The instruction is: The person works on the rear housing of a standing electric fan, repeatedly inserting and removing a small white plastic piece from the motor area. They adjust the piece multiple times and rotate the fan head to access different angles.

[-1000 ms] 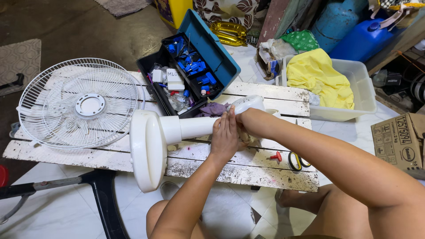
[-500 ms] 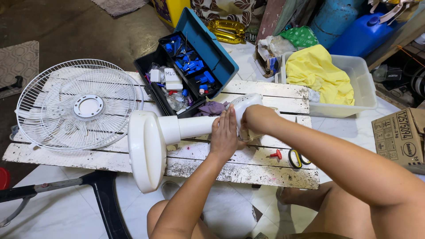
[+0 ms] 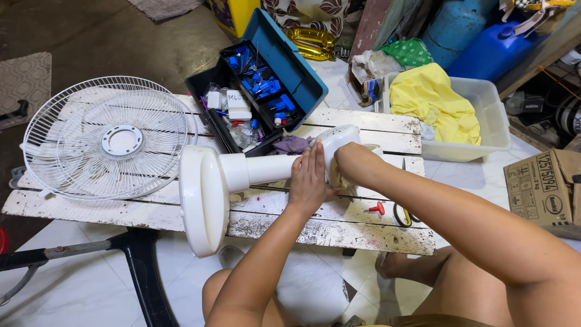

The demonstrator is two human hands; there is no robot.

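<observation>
A: Fan stand (image 3: 242, 175) orientation?

B: On its side across the counter (image 3: 339, 227). Long axis runs left-right; round base (image 3: 203, 200) at the near left edge, pointing left, top end to the right.

A: Hands?

B: Left hand (image 3: 307, 180) fingers wrapped around the pole. Right hand (image 3: 357, 163) closed over the top end.

A: Behind it?

B: Fan guard (image 3: 109, 139) flat, far left. Open toolbox (image 3: 257, 97) beyond the pole.

— What's the floor like?
— Pale tiles (image 3: 72, 284) near the bottom, darker concrete (image 3: 121, 42) along the top-left.
— Furniture?
— A worn white slatted table (image 3: 339, 224); clutter crowds its far right corner.
</observation>
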